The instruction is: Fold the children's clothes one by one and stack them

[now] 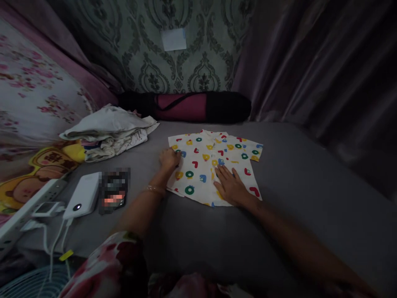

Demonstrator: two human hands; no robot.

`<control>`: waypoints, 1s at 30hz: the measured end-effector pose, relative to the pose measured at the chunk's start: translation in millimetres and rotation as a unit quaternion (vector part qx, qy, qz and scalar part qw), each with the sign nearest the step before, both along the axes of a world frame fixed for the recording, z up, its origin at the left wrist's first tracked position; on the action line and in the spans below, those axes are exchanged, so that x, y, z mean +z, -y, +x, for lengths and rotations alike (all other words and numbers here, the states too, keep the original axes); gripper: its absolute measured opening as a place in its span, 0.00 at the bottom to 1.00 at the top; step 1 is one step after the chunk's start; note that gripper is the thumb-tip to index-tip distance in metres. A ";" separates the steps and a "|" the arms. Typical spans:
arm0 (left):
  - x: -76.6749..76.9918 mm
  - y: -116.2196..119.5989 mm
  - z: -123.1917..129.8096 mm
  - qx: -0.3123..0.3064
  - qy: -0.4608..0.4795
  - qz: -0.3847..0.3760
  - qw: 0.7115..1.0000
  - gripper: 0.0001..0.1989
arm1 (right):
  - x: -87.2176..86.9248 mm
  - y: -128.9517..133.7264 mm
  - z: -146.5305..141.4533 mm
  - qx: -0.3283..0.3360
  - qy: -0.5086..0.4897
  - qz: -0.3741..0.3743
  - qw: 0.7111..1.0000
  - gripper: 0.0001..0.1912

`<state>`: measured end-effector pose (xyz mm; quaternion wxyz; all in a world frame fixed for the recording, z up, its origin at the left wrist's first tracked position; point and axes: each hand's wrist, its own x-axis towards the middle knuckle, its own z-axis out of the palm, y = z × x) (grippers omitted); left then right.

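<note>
A small white short-sleeved shirt (pixel 201 167), printed with red, green, blue and yellow figures, lies spread on the grey bed sheet (pixel 288 178) with its collar at the far side. At its left edge, just below the sleeve, my left hand (pixel 170 159) has its fingers curled in on the cloth; the fingertips are partly hidden. My right hand (pixel 231 186) rests flat on the lower right front of the shirt, fingers stretched out and holding nothing.
Folded clothes (pixel 111 128) are piled at the back left. A white power bank (pixel 82 194) with cables, a blurred-out dark device (pixel 113 190) and a power strip (pixel 34 211) lie at left. A black and maroon bag (pixel 182 107) lines the wall.
</note>
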<state>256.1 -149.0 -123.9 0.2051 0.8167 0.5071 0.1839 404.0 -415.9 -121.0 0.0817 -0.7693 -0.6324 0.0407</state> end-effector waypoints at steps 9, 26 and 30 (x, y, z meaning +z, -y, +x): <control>-8.2 3.4 8.9 0.004 -0.034 0.030 0.999 0.10 | 5.6 1.1 -22.1 0.068 -0.021 0.015 0.997 0.31; -4.9 16.0 2.6 -0.199 -0.109 0.196 0.954 0.22 | 18.1 -3.1 -62.0 0.188 -0.095 -0.041 0.977 0.29; 5.9 43.7 3.5 -0.200 -0.122 0.233 0.944 0.22 | 28.3 -6.4 -49.0 0.181 -0.127 -0.039 0.974 0.29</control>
